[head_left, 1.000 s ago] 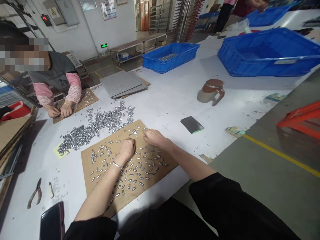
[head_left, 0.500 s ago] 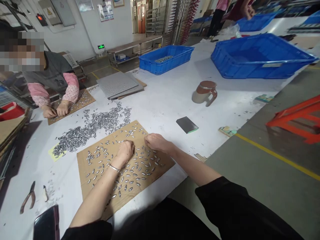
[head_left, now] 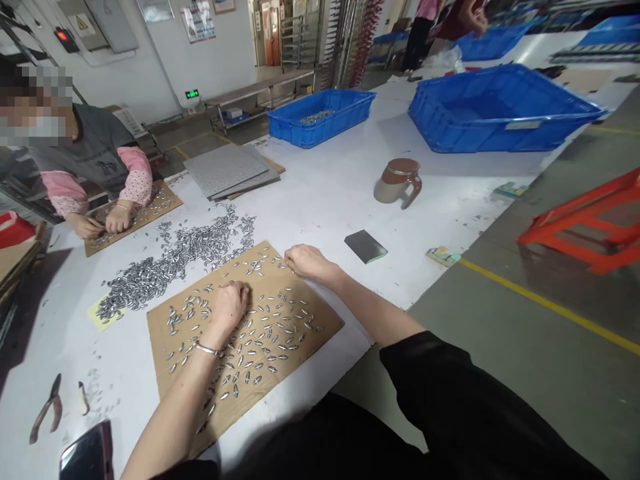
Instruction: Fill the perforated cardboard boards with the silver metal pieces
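Note:
A brown cardboard sheet lies on the white table in front of me, with many small silver oval metal pieces spread over it. My left hand, a bangle on its wrist, is closed low over the sheet's middle, fingers curled; whatever it pinches is hidden. At the sheet's far right edge my right hand is closed too, fingertips pressed together, and I cannot make out anything in them. Just beyond the sheet, to the left, a long heap of the same metal pieces covers the table.
Pliers, a small knife-like tool and a phone lie near left. At right are a dark block and a mug. Blue bins and grey sheets stand farther back. A co-worker handles pieces at left.
My left hand has moved left over the cardboard sheet. My right hand has shifted slightly up to the sheet's far edge. The whole view has shifted a little.

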Tool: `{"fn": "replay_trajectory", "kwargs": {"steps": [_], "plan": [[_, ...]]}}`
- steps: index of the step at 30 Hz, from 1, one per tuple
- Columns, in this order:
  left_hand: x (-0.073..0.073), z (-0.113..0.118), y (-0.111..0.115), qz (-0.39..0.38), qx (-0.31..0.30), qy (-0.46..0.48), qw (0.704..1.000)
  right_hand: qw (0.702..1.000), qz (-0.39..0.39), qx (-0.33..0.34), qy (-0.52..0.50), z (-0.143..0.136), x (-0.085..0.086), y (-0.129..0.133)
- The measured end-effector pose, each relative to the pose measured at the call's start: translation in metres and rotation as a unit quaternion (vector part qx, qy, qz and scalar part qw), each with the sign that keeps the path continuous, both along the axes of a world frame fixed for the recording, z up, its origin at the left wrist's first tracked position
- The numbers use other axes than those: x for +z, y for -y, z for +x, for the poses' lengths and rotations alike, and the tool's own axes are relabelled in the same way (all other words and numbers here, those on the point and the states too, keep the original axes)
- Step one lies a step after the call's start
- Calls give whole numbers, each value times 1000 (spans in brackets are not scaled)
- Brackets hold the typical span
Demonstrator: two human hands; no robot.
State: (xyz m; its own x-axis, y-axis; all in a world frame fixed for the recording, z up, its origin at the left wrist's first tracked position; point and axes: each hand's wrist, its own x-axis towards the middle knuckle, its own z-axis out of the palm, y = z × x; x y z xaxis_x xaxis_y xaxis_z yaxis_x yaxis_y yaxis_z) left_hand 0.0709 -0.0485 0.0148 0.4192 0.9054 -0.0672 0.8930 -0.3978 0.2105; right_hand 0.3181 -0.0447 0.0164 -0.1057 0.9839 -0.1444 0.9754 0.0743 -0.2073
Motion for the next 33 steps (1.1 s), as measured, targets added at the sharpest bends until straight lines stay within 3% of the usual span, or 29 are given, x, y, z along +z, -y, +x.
{"fn": "replay_trajectory", "kwargs": {"steps": [7,17,22,28,33], "plan": [[-6,-4,0,4,-2,10,1000,999,-38,1,14,-17,-11,-13],[-3,7,-1,-3,-18,33,999,999,0,39,16,-7,-16,-1],[1,6,3,-13,-25,50,998,998,25,-2,-65,10,-14,38],[1,4,5,-2,-29,42,999,999,-26,-29,5,10,-38,100],[0,5,11,-5,-37,49,998,999,-33,-38,-11,3,-48,125]]}}
